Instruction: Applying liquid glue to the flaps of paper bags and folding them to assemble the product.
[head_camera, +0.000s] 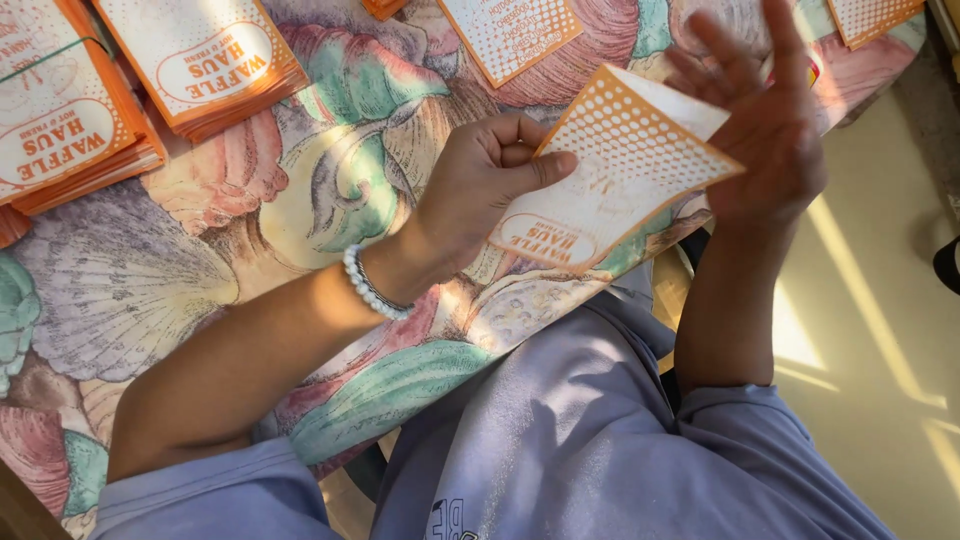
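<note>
The left hand (480, 185) has a pinching grip on one edge of a paper sleeve (610, 180), orange-bordered with a dotted white face, thumb on top and fingers curled beneath. The right hand (765, 130) is spread flat against the far edge, fingers straight, closed on nothing but bracing the sleeve from behind. The sleeve hangs in the air over the near edge of the table (300, 200), bowed a little between the two hands. To my eye it is being opened or flattened out, which would call for the right palm to press while the left holds firm. Stacks of the same sleeves (210, 60) lie at the far left, single ones (510, 35) farther back. The shell-patterned cloth between them is bare; the person's lap (580, 430) sits just under the table's edge.
</note>
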